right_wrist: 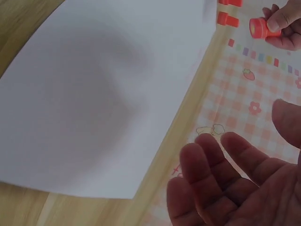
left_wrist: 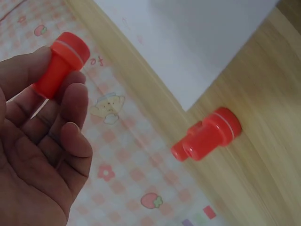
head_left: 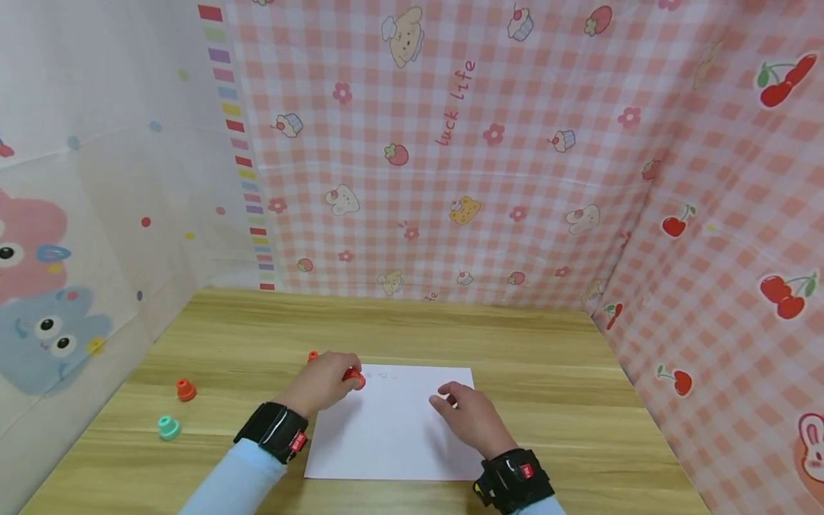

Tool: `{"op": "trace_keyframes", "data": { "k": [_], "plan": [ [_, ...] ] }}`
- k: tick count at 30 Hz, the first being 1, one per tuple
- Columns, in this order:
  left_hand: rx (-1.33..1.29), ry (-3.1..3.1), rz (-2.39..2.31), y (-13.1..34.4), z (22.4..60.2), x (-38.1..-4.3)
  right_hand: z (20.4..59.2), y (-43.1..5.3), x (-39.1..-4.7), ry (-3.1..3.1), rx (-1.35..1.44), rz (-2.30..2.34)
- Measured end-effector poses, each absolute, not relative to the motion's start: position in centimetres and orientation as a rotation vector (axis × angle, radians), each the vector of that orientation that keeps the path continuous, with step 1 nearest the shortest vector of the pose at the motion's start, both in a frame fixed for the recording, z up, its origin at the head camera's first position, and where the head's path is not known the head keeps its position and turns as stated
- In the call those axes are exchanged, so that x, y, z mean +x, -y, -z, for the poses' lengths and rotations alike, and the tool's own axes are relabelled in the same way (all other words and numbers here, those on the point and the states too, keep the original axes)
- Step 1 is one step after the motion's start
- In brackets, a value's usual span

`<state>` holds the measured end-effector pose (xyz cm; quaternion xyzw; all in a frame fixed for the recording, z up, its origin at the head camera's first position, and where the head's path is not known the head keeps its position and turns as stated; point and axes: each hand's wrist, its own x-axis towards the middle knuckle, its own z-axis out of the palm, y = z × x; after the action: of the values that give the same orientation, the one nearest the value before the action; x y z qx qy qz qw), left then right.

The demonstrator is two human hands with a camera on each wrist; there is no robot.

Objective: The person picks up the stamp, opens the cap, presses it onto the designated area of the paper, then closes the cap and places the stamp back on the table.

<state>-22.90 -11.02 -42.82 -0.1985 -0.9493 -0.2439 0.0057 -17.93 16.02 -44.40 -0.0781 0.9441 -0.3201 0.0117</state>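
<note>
My left hand [head_left: 328, 380] pinches a small red stamp [left_wrist: 65, 63] between thumb and fingers, above the upper left part of a white sheet of paper [head_left: 393, 436]. Small faint marks [head_left: 383, 375] run along the sheet's far edge. Over the right side of the paper hovers my right hand [head_left: 475, 420], fingers loosely bent and nothing in them. Beyond the sheet's far left corner, two more red stamps [left_wrist: 211, 134] stand close together on the table; the left hand mostly hides them in the head view.
On the wooden table [head_left: 515, 336], a red stamp [head_left: 186, 390] and a teal stamp [head_left: 169, 428] stand to the left. Patterned cloth [head_left: 425, 179] hangs along the back and both sides.
</note>
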Motion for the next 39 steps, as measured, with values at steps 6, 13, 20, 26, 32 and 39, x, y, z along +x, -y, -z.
{"op": "trace_keyframes", "data": {
  "k": [6,13,20,26,32,39],
  "plan": [
    [-0.592,3.019,0.636,12.4,42.8,-22.7,44.7,-16.4,-17.6,-3.04,-0.371,0.819],
    [-0.57,3.055,0.57,14.0,42.6,-22.8,44.5,-16.5,-17.3,-3.066,-0.325,0.527],
    [-0.583,3.053,0.521,15.7,42.7,-22.5,44.5,-16.4,-17.3,-3.041,-0.281,0.43],
    [-0.488,3.135,0.488,16.5,43.4,-22.5,44.5,-16.4,-17.2,-3.045,-0.278,0.441],
    [-0.388,3.204,0.488,16.7,43.8,-22.5,44.4,-16.3,-17.1,-3.043,-0.257,0.454],
    [-0.372,3.215,0.509,16.9,44.3,-22.3,44.4,-16.3,-17.1,-3.034,-0.233,0.453]
  ]
}}
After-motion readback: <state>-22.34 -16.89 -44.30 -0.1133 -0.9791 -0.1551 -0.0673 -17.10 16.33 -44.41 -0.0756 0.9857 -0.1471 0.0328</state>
